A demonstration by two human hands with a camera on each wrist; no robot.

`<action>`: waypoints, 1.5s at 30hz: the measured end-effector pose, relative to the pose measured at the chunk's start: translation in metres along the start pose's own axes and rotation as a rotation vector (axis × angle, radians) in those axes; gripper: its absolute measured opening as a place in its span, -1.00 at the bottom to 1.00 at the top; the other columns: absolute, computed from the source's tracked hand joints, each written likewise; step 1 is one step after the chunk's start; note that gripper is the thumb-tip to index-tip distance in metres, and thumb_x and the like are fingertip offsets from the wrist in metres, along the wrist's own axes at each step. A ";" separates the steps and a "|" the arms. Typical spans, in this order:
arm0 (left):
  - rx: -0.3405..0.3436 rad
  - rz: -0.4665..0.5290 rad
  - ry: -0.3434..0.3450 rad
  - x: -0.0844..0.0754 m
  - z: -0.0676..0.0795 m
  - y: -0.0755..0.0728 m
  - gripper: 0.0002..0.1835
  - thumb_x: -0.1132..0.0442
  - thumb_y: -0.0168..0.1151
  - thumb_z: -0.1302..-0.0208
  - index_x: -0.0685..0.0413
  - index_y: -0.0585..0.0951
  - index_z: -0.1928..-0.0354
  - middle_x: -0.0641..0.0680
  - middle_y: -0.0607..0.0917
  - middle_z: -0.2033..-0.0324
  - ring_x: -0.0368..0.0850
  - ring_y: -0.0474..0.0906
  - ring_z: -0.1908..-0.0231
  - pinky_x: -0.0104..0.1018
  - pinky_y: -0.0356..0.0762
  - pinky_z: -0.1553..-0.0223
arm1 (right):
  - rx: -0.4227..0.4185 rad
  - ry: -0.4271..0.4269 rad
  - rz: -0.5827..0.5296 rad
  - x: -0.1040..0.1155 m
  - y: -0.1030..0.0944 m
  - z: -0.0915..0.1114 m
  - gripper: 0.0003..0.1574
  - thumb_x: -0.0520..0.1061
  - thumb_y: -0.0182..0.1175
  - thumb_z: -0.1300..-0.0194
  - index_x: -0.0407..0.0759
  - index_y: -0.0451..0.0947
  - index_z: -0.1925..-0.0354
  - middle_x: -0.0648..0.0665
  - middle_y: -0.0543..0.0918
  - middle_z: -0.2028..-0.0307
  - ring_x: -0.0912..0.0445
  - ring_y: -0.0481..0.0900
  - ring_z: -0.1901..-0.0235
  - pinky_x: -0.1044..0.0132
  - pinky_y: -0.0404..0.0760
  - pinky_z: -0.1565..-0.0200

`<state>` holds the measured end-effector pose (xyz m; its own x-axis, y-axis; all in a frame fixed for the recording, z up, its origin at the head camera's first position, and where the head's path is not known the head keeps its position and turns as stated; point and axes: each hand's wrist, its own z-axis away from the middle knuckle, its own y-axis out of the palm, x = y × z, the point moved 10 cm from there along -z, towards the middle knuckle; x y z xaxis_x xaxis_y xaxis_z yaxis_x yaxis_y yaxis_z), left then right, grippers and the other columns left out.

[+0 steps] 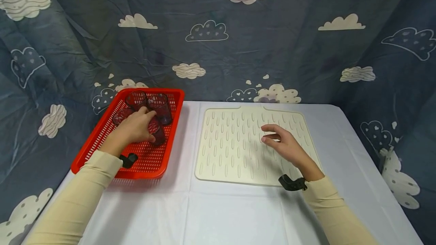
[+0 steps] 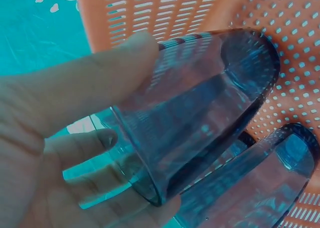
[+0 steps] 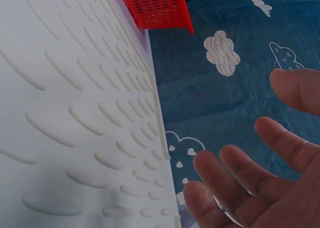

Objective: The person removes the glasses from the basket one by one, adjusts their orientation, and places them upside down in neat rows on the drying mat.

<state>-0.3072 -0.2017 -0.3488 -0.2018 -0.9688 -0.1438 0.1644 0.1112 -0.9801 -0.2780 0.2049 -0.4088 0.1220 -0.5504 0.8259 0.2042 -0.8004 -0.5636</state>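
In the head view, my left hand point(image 1: 133, 127) reaches into a red plastic basket point(image 1: 146, 165) and grips a purple-tinted drinking glass point(image 1: 157, 131) near its rim. The left wrist view shows the thumb along the side of this tilted glass point(image 2: 200, 98), with fingers curled at the rim's other side. Beside it lies another tinted glass point(image 2: 250, 183). Farther back in the basket, a glass point(image 1: 161, 107) and others stand close together. Over the cream ribbed mat point(image 1: 225, 146), my right hand point(image 1: 284, 144) hovers with relaxed fingers and holds nothing.
A white cloth covers the table point(image 1: 231, 214). Behind and at both sides hangs a dark curtain point(image 1: 204, 6) with cloud prints. The basket stands left of the mat, its raised rim around the glasses. Each wrist wears a black strap mount point(image 1: 292, 183).
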 end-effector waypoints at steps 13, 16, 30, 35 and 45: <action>-0.055 0.002 -0.033 0.012 0.004 -0.004 -0.14 0.03 0.49 0.04 0.21 0.41 -0.32 0.36 0.54 -0.11 0.34 0.55 -0.01 0.34 0.51 -0.08 | 0.001 -0.016 0.008 0.000 0.000 0.004 -0.41 -0.06 0.16 -0.44 -0.23 0.34 -0.34 -0.36 0.44 -0.32 -0.29 0.51 -0.21 -0.19 0.54 -0.17; -0.058 0.005 -0.035 0.014 0.005 -0.004 -0.15 0.00 0.48 0.01 0.22 0.41 -0.31 0.37 0.54 -0.10 0.35 0.55 -0.01 0.34 0.50 -0.07 | 0.006 -0.008 0.010 0.000 0.001 0.005 -0.41 -0.05 0.15 -0.44 -0.22 0.34 -0.34 -0.35 0.43 -0.33 -0.29 0.51 -0.22 -0.19 0.53 -0.18; -0.113 0.205 -0.092 0.036 0.015 -0.053 -0.14 -0.09 0.35 -0.15 0.26 0.33 -0.37 0.42 0.50 -0.19 0.37 0.43 -0.14 0.41 0.33 -0.19 | 0.009 0.004 0.029 0.003 -0.001 0.005 -0.42 -0.05 0.14 -0.45 -0.20 0.34 -0.34 -0.33 0.43 -0.33 -0.28 0.51 -0.22 -0.19 0.53 -0.19; -0.087 0.369 -0.207 0.060 0.021 -0.061 -0.09 -0.17 0.26 -0.24 0.21 0.20 -0.46 0.42 0.48 -0.21 0.37 0.43 -0.14 0.35 0.36 -0.19 | 0.013 -0.002 0.021 0.004 0.000 0.004 -0.41 -0.06 0.15 -0.44 -0.22 0.34 -0.34 -0.34 0.43 -0.33 -0.28 0.52 -0.21 -0.18 0.54 -0.16; -0.004 0.607 -0.312 0.072 0.031 -0.063 0.10 -0.28 0.21 -0.26 0.04 -0.15 -0.59 0.38 0.05 -0.52 0.40 0.15 -0.41 0.37 0.15 -0.37 | 0.013 0.000 0.018 0.003 0.001 0.003 -0.40 -0.06 0.15 -0.44 -0.23 0.33 -0.34 -0.35 0.42 -0.33 -0.29 0.51 -0.22 -0.18 0.54 -0.17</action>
<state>-0.3019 -0.2858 -0.2927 0.2134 -0.7529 -0.6226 0.1569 0.6554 -0.7388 -0.2747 0.2031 -0.4068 0.1262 -0.5647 0.8156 0.2147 -0.7871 -0.5782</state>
